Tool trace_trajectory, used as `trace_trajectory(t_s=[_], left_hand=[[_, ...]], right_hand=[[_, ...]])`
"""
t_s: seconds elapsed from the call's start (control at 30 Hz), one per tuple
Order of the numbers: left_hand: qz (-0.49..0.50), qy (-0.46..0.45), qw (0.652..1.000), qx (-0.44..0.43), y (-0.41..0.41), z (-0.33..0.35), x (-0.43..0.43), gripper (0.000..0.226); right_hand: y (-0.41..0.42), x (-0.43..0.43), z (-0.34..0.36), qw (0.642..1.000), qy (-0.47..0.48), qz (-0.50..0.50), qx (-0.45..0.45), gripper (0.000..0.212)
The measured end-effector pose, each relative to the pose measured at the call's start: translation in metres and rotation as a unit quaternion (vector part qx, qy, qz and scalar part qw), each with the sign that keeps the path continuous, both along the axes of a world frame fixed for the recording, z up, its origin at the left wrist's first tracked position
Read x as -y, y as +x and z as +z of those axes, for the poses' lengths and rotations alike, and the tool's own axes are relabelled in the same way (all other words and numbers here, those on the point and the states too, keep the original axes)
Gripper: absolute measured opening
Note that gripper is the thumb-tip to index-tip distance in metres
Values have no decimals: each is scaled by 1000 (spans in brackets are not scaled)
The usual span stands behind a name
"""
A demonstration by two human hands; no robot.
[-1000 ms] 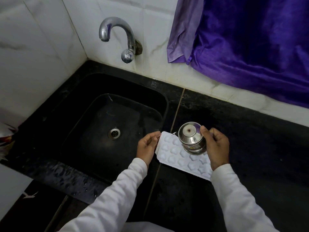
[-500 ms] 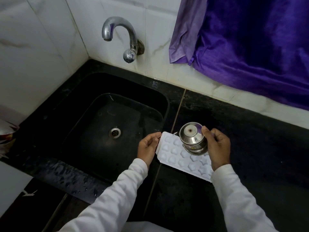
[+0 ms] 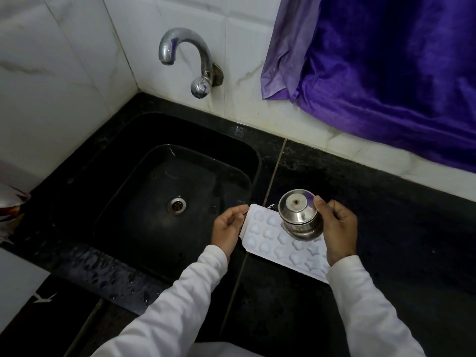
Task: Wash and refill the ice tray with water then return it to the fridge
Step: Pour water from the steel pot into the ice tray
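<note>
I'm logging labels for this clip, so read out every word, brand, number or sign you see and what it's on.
No readable text anywhere.
The sticker on the steel pot: too small to read.
The pale mark on the counter behind the sink: blurred, unreadable.
The ice tray: moulded shapes only, no lettering.
</note>
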State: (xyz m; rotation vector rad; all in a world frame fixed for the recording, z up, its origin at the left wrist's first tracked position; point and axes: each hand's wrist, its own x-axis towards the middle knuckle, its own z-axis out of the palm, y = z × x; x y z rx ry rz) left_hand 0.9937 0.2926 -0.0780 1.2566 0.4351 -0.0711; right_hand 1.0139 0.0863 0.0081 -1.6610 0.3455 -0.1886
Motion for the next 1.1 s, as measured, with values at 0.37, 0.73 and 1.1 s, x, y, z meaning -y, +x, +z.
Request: trace_trajectory(t_s=[0.37,0.73,1.1], left_hand=[[-2,16,1000,-3,1,-3,0,24],[-4,32,999,-8,1,-3,0,25],[-2,20,1000,-11,0,-2,0,24]], right_hand=[[-9,12,5,999,43,-26,4,50],[-14,20,2,1000,-17,-17,11,51],[-15,22,-1,1000,-16,-20,5,51]])
